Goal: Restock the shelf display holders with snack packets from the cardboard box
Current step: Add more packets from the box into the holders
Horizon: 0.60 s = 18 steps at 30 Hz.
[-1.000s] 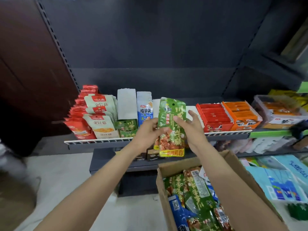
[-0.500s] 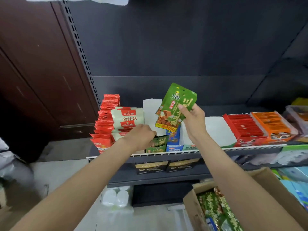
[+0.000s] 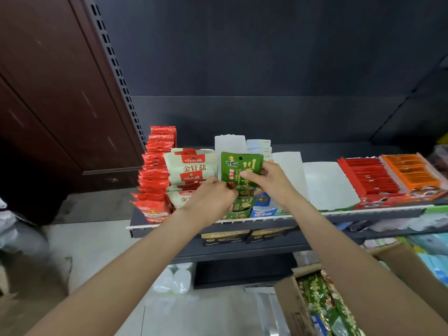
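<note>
Cream packets (image 3: 191, 166) just beside green packet (image 3: 240, 169)

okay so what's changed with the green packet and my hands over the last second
The green snack packet went from held out in front of the shelf by both hands, to lifted in the right hand alone, and now stands upright over the green display holder. The left hand, which had dropped to the holder, is back at the packet's lower edge. The cream and red packets and the cardboard box stayed put.

Both forearms bare to the hands (image 3: 213, 197), no sleeves
</note>
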Tool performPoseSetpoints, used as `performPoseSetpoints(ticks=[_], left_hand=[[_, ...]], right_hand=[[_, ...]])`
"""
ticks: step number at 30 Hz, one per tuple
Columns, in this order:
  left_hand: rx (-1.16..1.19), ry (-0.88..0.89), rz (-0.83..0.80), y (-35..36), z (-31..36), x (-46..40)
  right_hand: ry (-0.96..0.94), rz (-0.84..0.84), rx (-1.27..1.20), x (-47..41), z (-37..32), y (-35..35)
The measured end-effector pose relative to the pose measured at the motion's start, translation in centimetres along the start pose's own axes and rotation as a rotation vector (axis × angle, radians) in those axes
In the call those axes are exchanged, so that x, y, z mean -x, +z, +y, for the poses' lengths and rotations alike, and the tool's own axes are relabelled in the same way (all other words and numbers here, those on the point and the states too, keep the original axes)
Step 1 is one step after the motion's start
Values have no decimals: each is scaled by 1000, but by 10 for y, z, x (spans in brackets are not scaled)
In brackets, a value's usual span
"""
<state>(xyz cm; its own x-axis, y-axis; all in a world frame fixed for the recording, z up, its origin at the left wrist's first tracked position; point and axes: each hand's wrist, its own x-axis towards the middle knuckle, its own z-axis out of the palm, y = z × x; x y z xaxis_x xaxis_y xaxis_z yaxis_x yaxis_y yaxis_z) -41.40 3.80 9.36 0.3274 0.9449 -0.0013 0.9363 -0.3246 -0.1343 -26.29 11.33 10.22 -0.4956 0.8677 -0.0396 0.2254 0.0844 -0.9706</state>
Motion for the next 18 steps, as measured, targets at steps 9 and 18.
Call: performPoseSetpoints(ticks=[9, 18], left_hand=[[22, -59, 19, -4, 2, 1], [17, -75, -11, -6, 2, 0]], right_hand=[[-38, -57, 159, -14, -1, -1], [32, -217, 492, -16, 15, -5]])
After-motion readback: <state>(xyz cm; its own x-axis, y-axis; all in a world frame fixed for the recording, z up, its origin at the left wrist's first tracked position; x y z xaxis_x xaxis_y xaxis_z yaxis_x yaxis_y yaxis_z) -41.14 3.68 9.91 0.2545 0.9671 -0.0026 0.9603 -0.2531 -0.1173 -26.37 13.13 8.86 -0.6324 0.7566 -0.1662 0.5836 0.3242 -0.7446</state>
